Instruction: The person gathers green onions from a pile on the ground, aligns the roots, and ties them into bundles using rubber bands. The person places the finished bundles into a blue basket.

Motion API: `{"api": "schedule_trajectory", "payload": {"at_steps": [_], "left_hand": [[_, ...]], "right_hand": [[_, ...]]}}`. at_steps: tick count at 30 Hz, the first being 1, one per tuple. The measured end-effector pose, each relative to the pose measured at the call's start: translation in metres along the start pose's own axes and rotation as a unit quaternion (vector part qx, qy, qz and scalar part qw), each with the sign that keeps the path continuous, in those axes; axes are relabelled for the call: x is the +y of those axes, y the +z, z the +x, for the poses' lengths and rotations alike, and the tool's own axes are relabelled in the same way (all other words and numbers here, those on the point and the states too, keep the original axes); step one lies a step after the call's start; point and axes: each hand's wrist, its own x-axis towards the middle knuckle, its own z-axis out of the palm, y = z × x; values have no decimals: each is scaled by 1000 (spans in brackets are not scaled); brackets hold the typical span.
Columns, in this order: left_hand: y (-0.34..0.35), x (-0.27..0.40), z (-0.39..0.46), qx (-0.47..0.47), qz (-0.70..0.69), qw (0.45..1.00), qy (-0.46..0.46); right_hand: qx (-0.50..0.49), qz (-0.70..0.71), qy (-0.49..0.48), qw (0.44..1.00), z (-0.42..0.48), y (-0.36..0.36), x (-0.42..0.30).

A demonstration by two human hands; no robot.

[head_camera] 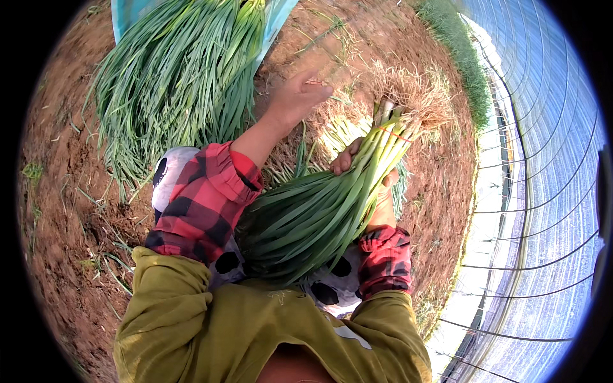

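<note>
My right hand (346, 159) grips a thick bunch of green garlic-like stalks (378, 158) below its pale stems. A thin red band (396, 135) circles the stems near the tangled, dry-looking roots (414, 93). The long flat leaves hang back toward my lap. Apart from the bunch, my left hand (298, 98) is raised to its left with thumb and fingers spread. Something small and red shows by those fingers, too blurred to name. Beneath the bunch, more rooted stalks (335, 136) lie on the soil, partly hidden by my right hand and the leaves.
A large heap of the same greens (182, 81) spills from a light-blue container or sheet (275, 31) at the upper left. Reddish-brown soil (72, 215) bears scattered leaf scraps. Along the right run a grass strip (455, 57) and a ribbed plastic greenhouse wall (550, 191).
</note>
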Motion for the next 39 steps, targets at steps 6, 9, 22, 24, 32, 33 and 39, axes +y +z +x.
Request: {"api": "schedule_trajectory", "payload": {"at_steps": [6, 9, 22, 24, 32, 33, 39], "left_hand": [[12, 8, -12, -409, -145, 892, -129], [18, 27, -27, -334, -305, 888, -84], [13, 24, -17, -200, -81, 976, -9], [15, 20, -19, -189, -90, 977, -41], [15, 5, -24, -193, -42, 980, -31], [12, 5, -25, -175, -86, 980, -32], [17, 19, -18, -23, -128, 989, -71]], "right_hand": [[7, 14, 87, 996, -7, 10, 21], [103, -63, 44, 992, -1, 4, 10], [219, -433, -265, 833, 17, 34, -24], [204, -484, -244, 815, 15, 43, -25], [229, -542, -257, 767, 31, 40, -10], [212, -541, -270, 768, 33, 39, -8], [149, -574, -52, 803, 36, 11, 8]]}}
